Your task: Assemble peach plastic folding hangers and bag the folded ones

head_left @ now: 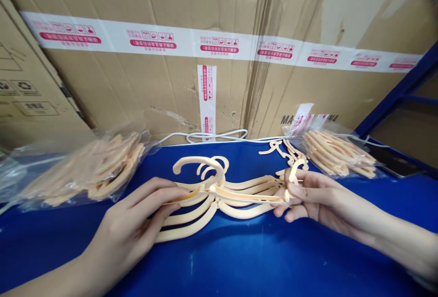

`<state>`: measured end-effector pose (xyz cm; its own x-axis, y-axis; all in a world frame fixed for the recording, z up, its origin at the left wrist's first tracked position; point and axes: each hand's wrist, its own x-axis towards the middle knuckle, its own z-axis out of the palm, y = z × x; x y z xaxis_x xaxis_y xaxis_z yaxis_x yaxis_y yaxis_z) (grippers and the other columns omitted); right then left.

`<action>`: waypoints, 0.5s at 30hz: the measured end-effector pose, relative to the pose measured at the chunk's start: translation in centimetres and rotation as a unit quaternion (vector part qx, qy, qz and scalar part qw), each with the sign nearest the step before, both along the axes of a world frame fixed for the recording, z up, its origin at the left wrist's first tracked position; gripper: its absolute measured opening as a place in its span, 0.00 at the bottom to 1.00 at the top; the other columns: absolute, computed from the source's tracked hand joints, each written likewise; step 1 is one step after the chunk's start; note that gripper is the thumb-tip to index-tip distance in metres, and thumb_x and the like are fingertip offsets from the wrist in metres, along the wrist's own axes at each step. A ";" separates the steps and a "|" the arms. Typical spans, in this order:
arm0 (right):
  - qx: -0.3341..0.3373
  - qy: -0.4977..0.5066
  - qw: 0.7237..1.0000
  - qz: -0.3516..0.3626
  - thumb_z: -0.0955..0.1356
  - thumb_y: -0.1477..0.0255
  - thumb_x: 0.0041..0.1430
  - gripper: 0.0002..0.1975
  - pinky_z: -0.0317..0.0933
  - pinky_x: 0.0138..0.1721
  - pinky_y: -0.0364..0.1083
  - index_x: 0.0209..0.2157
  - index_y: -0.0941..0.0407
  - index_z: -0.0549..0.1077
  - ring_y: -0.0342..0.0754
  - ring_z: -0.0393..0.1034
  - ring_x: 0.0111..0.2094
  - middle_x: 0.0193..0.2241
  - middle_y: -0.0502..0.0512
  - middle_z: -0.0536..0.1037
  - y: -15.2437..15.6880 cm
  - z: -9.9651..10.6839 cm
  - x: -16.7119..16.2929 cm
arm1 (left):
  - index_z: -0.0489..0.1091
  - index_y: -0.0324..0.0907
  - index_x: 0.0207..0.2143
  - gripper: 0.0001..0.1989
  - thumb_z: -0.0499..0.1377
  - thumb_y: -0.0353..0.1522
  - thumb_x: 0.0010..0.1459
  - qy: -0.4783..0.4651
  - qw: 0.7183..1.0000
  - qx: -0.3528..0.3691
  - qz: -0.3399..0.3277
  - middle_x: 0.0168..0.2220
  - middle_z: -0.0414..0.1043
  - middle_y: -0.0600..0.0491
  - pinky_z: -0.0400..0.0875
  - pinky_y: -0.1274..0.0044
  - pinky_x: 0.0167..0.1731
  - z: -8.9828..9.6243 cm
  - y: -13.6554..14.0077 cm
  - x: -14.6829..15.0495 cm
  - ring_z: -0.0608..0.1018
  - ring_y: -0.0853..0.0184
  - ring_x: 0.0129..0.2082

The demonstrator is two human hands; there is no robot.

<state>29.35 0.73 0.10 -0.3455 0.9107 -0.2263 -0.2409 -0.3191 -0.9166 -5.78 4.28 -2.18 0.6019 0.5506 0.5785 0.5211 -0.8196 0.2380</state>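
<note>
Several cream plastic clothes hangers point(198, 217) lie fanned over one another in front of me, their curved hooks pointing up and back. My left hand point(143, 212) pinches the left arm of the uppermost hanger point(251, 195) between thumb and fingers. At that hanger's right end, my right hand point(313, 194) is closed on a small curved hook piece point(294, 171), with the thumb pressed against its lower part. The piece meets the hanger's tip there; whether it is joined cannot be made out. Some right-hand fingers curl behind the hanger.
On the blue table point(226, 260), a clear bag of hanger parts point(112, 164) lies left and another bag point(337, 153) right. Loose small hooks point(290, 151) lie beside the right bag. A white cable point(219, 136) runs along a large cardboard box point(171, 91). A dark flat object point(393, 162) lies far right.
</note>
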 end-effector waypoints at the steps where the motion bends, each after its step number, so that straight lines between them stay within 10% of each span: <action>1: 0.004 -0.009 1.000 0.001 0.74 0.70 0.59 0.11 0.73 0.37 0.44 0.31 0.58 0.68 0.50 0.80 0.36 0.31 0.54 0.80 0.0 0.0 -0.1 | 0.68 0.45 0.50 0.15 0.53 0.23 0.65 0.002 1.000 0.005 -0.006 0.46 0.72 0.50 0.76 0.80 0.41 0.0 0.0 0.0 0.77 0.67 0.45; 15: 0.173 -0.180 0.963 -0.100 0.75 0.58 0.55 0.19 0.75 0.29 0.43 0.29 0.55 0.66 0.49 0.80 0.26 0.24 0.57 0.81 -0.4 -0.4 -1.4 | 0.68 0.44 0.51 0.12 0.52 0.27 0.67 0.003 1.000 -0.004 0.000 0.48 0.72 0.50 0.74 0.84 0.43 0.3 -0.5 0.4 0.77 0.69 0.47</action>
<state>27.93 0.29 -0.31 -0.1116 0.9933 0.0295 0.0875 0.0394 -0.9954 -5.37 3.80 -1.89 0.6047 0.5560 0.5703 0.5229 -0.8173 0.2423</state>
